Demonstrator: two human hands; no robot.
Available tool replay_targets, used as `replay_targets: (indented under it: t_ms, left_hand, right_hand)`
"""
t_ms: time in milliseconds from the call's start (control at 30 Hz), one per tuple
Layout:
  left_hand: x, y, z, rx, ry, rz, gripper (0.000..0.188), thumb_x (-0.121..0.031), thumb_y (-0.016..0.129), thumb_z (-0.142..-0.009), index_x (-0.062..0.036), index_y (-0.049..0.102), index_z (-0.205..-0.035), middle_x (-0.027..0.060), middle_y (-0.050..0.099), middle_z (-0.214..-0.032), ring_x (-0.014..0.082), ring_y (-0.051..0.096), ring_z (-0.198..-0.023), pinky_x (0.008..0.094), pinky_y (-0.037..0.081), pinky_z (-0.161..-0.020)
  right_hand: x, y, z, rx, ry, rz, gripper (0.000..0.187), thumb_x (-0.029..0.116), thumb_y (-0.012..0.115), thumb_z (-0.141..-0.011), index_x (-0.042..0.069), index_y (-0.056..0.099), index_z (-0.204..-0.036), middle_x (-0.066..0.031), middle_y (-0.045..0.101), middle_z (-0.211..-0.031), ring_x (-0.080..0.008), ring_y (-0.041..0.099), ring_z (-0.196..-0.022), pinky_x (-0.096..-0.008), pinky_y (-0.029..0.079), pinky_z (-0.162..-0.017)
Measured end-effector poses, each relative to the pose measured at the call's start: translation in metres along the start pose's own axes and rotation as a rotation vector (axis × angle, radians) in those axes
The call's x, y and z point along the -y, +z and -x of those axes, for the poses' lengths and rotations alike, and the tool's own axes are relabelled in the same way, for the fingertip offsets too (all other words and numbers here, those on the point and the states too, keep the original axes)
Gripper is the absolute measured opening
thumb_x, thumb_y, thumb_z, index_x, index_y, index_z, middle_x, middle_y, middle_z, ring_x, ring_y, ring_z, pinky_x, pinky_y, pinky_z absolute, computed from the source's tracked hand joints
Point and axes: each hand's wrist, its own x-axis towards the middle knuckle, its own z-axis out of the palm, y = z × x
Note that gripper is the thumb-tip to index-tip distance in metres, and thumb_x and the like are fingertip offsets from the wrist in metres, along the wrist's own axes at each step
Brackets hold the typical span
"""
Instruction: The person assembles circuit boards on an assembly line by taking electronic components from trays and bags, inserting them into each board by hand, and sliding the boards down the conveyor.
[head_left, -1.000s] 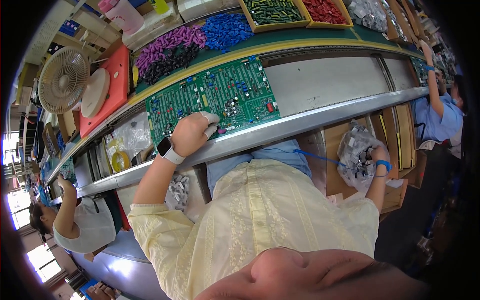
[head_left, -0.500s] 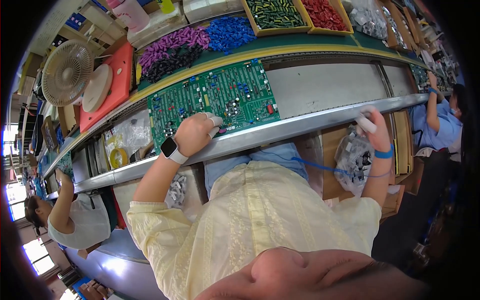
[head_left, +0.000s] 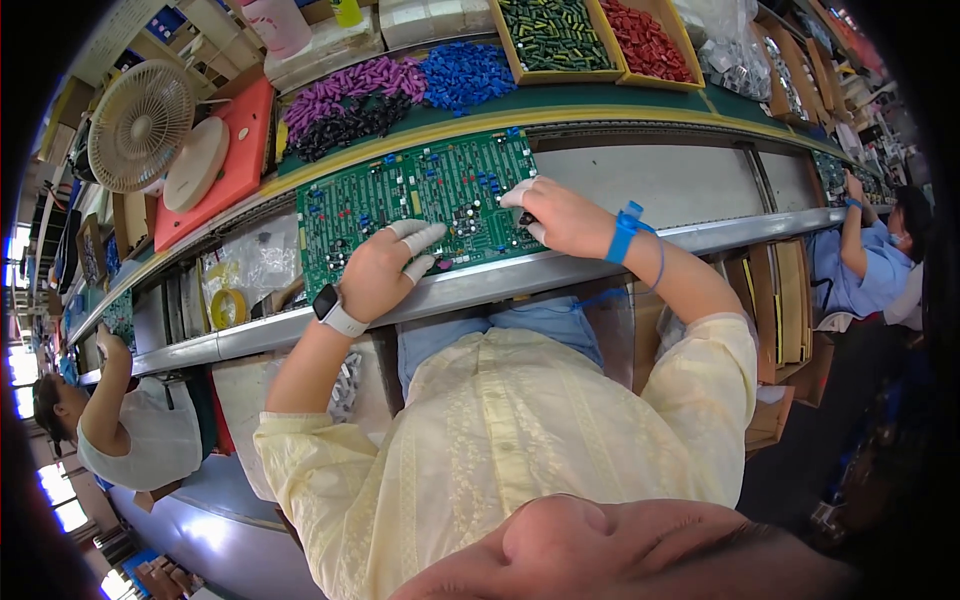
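Note:
A green circuit board crowded with small parts lies on the rail in front of me. My left hand rests over its near edge, white covers on the fingertips, fingers stretched and thumb apart. Beside that thumb is a small purple part, with something dark next to it. Over the board's right side, my right hand pinches a small black part between covered fingertips; the thumb is partly hidden. A blue wrist strap circles my right wrist.
Beyond the rail lie piles of purple, black and blue parts. Trays of green parts and red parts stand behind. A metal rail edge runs before me. A fan stands left; co-workers sit either side.
My right hand has come from beside the bag at the right onto the board, now with a black part. My left hand's fingers have spread and reach further right.

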Motion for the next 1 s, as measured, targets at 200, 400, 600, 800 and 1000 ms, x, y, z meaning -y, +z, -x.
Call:
replay_targets:
  t_ms: [200, 400, 600, 800, 1000]
  left_hand:
    - [0.016, -0.031, 0.027, -0.065, -0.199, 0.07, 0.048, -0.011, 0.064, -0.075, -0.0094, 0.051, -0.121, 0.0161, 0.055, -0.112, 0.0301, 0.057, -0.091, 0.035, 0.048, -0.078]
    - [0.043, -0.051, 0.059, -0.112, -0.472, -0.042, 0.05, -0.008, 0.064, -0.075, -0.0088, 0.05, -0.122, 0.0149, 0.056, -0.108, 0.024, 0.054, -0.072, 0.0317, 0.047, -0.066]
    - [0.073, -0.055, 0.085, -0.176, -0.497, -0.202, 0.051, -0.011, 0.062, -0.077, -0.0035, 0.046, -0.125, 0.0239, 0.056, -0.108, 0.0397, 0.054, -0.098, 0.0425, 0.044, -0.082]
    - [0.102, -0.037, 0.102, -0.275, -0.647, -0.047, 0.05, -0.017, 0.058, -0.083, -0.0003, 0.042, -0.127, 0.0253, 0.06, -0.101, 0.0374, 0.059, -0.092, 0.0399, 0.046, -0.079]
    - [0.073, -0.038, 0.077, -0.144, -0.689, -0.043, 0.051, -0.021, 0.057, -0.085, -0.0034, 0.039, -0.129, 0.0208, 0.063, -0.094, 0.034, 0.063, -0.083, 0.0382, 0.048, -0.072]
  right_hand:
    - [-0.012, 0.014, -0.006, 0.103, -0.031, 0.151, 0.038, -0.008, 0.056, -0.068, 0.0, 0.051, -0.104, -0.0135, 0.053, -0.105, -0.0308, 0.048, -0.099, -0.0373, 0.04, -0.088]
    - [-0.014, 0.018, -0.006, 0.057, -0.077, 0.2, 0.032, -0.006, 0.056, -0.069, 0.0, 0.053, -0.1, -0.0125, 0.054, -0.101, -0.0292, 0.049, -0.094, -0.035, 0.041, -0.086]
    - [-0.012, 0.021, -0.008, 0.064, -0.15, 0.323, 0.027, -0.002, 0.053, -0.071, 0.002, 0.054, -0.098, -0.0111, 0.055, -0.095, -0.0274, 0.05, -0.091, -0.0337, 0.042, -0.083]
    - [-0.018, 0.022, -0.008, 0.03, -0.204, 0.344, 0.024, 0.004, 0.053, -0.073, 0.003, 0.054, -0.097, -0.01, 0.056, -0.094, -0.0266, 0.05, -0.091, -0.0338, 0.043, -0.082]
    - [-0.018, -0.024, -0.036, 0.022, -0.122, 0.155, 0.028, 0.005, 0.058, -0.071, 0.004, 0.055, -0.098, -0.0138, 0.056, -0.095, -0.0309, 0.051, -0.094, -0.0387, 0.042, -0.085]
